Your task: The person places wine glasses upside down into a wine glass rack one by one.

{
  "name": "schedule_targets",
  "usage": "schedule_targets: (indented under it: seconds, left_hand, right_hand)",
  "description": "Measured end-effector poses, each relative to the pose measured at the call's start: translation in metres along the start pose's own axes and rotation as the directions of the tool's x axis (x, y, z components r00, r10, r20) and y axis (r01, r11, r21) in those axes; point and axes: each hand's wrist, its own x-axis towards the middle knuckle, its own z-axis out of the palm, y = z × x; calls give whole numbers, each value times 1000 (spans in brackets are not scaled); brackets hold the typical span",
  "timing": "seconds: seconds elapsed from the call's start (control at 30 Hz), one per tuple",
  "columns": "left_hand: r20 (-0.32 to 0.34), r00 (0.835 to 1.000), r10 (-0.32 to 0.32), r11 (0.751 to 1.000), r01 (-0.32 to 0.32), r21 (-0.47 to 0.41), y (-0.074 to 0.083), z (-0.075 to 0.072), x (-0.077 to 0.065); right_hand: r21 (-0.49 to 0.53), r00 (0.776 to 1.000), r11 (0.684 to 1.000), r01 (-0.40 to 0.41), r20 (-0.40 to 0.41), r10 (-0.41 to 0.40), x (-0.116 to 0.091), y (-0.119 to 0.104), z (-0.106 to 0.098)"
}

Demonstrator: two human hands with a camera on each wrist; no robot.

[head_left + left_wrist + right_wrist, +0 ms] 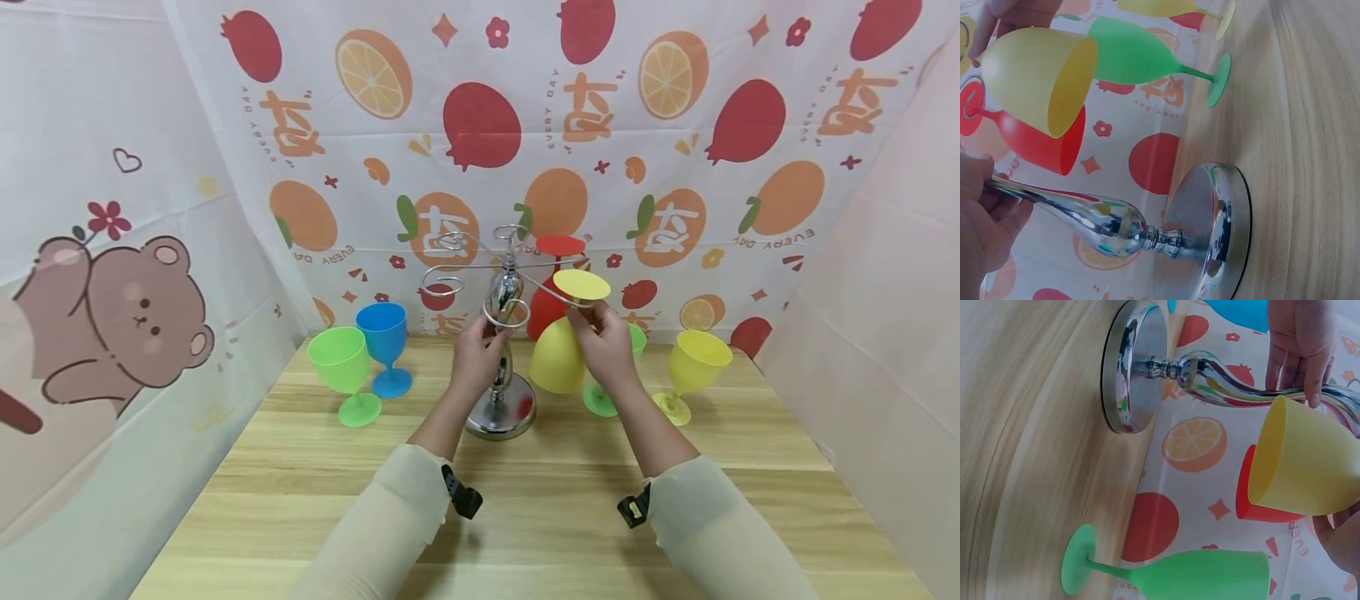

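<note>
A chrome goblet rack (507,290) with curled wire arms stands upright on a round base. My left hand (476,358) grips its column below the arms, as the left wrist view also shows. My right hand (609,348) pinches a yellow goblet (557,360) near its stem; the goblet is upside down, its foot on top, right at the end of one wire arm. Behind it a red goblet (545,310) hangs upside down from another arm, partly hidden. In the right wrist view the yellow goblet (1310,462) has its bowl beside the column.
Upright on the wooden table (525,517) stand a light green goblet (341,360) and a blue goblet (384,333) at left. A green goblet (600,402), half hidden by my right hand, and another yellow goblet (697,364) stand at right. A fruit-print curtain (480,50) hangs behind.
</note>
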Motion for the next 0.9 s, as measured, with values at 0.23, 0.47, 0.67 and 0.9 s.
schedule_targets:
  seconds: [0.23,0.47,0.67,0.9]
  left_hand:
    - [-5,1000,-28,1000,28,3,-2,3,0]
    - [-34,999,12,999,-13,-36,-4,5,-2]
    - [-56,998,37,998,-40,-45,-4,7,-5]
    - [-51,998,31,999,-33,-36,-5,8,-4]
  right_hand:
    - [22,1000,999,-30,5,30,15,23,1]
    - [7,999,1000,-25,-38,25,31,43,3]
    - [-61,996,996,-65,-59,62,39,40,2]
    - [-130,994,986,-103,-59,96,46,35,-1]
